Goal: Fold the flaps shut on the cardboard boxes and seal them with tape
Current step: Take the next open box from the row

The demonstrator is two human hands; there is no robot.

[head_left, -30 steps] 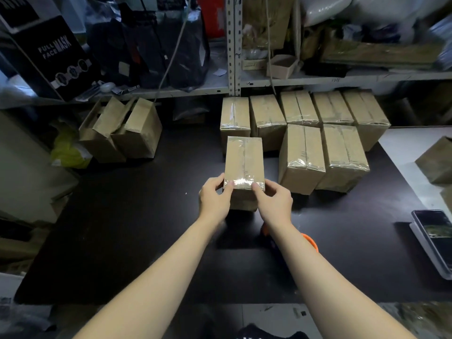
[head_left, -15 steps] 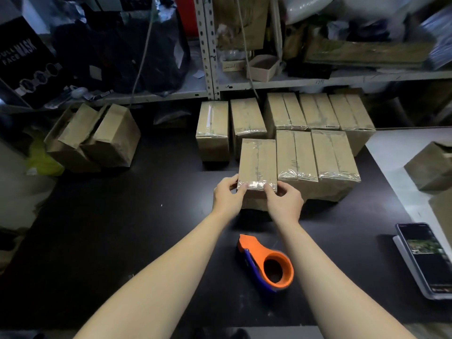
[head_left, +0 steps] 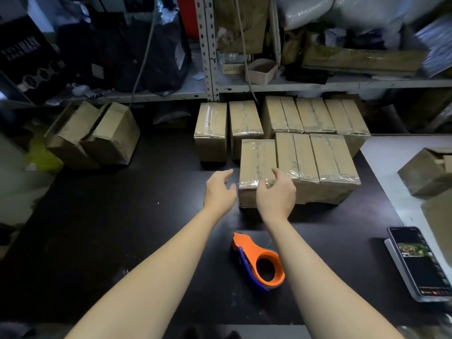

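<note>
While the taped cardboard box (head_left: pixel 256 160) stands on the black surface (head_left: pixel 110 228) against other sealed boxes (head_left: pixel 315 157), the left hand (head_left: pixel 219 189) hovers just beside it and the right hand (head_left: pixel 275 195) over its near edge, each grip loosely spread, holding nothing; an orange tape dispenser (head_left: pixel 259 263) lies between the forearms.

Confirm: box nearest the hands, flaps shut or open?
Shut. The box has both flaps lying flat, with glossy tape along the top seam and over its near edge.
</note>
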